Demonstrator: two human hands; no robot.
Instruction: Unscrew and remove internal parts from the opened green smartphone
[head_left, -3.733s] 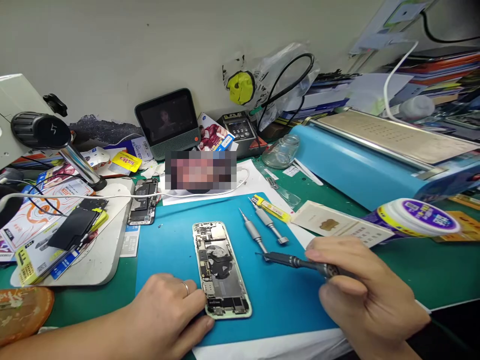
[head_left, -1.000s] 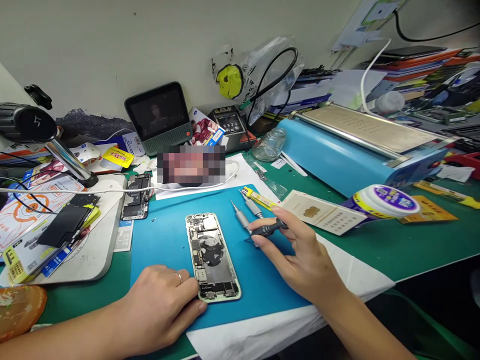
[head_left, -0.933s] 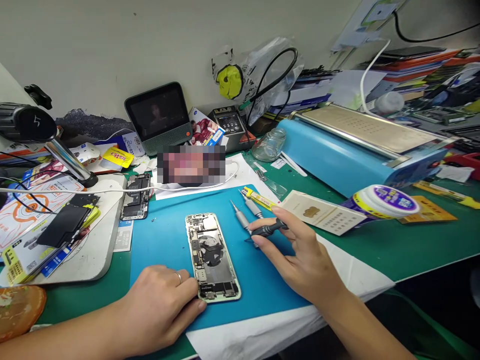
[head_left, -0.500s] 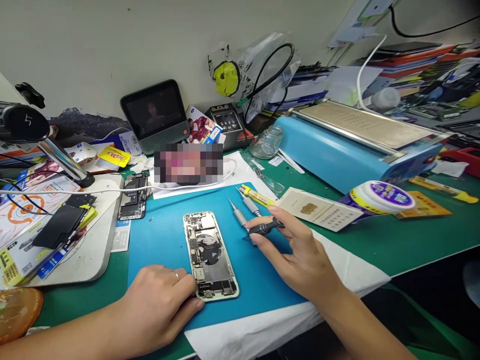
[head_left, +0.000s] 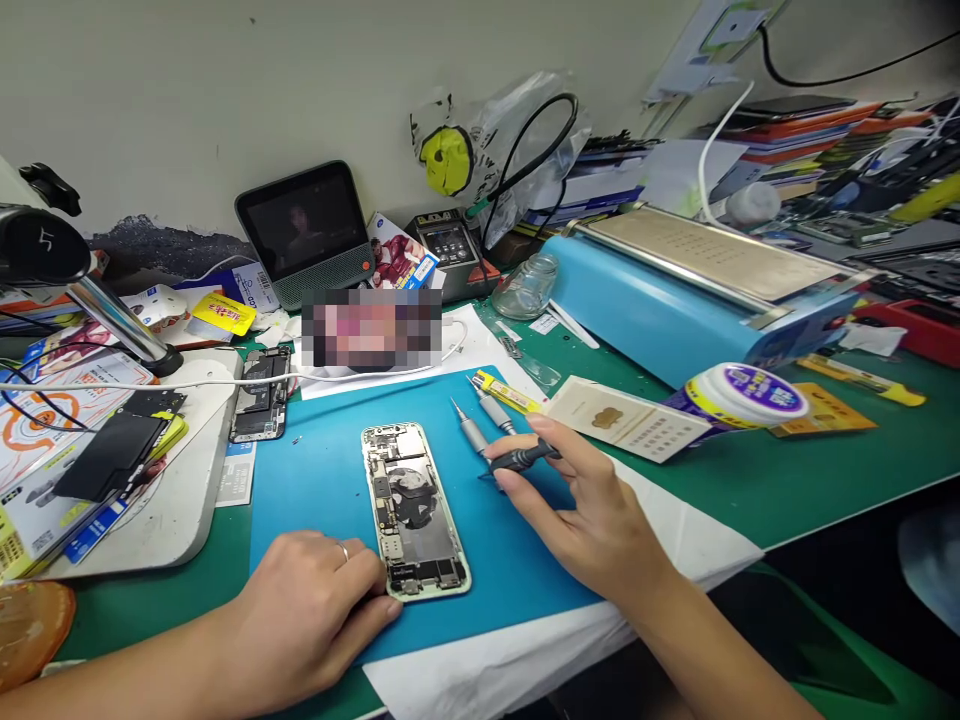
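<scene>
On the blue mat (head_left: 300, 510) lies an opened phone (head_left: 420, 505), its circuit board and dark lower parts exposed in a pale frame. My left hand (head_left: 322, 600), a ring on one finger, curls at its lower left corner with thumb and fingers pinching the edge. To the right of the phone my right hand (head_left: 592, 510) pinches a dark grey slim tool (head_left: 521, 457) between thumb and fingers; its exact kind is unclear. Two grey precision screwdrivers, a nearer one (head_left: 469, 428) and a farther one (head_left: 493, 410), lie just beyond the tool.
Another opened phone (head_left: 260, 395) rests at the mat's left. A yellow utility knife (head_left: 506, 390), a card (head_left: 630, 420) and a white-lidded tub (head_left: 750, 395) are at the right. Behind stand a blue heating machine (head_left: 675, 305), a glass jar (head_left: 529, 285) and a screen (head_left: 307, 230). A white cable (head_left: 225, 382) crosses left.
The whole view has shifted slightly, so most things sit a little further left. Both hands keep nearly the same pose, the left at the phone and the right with the dark tool.
</scene>
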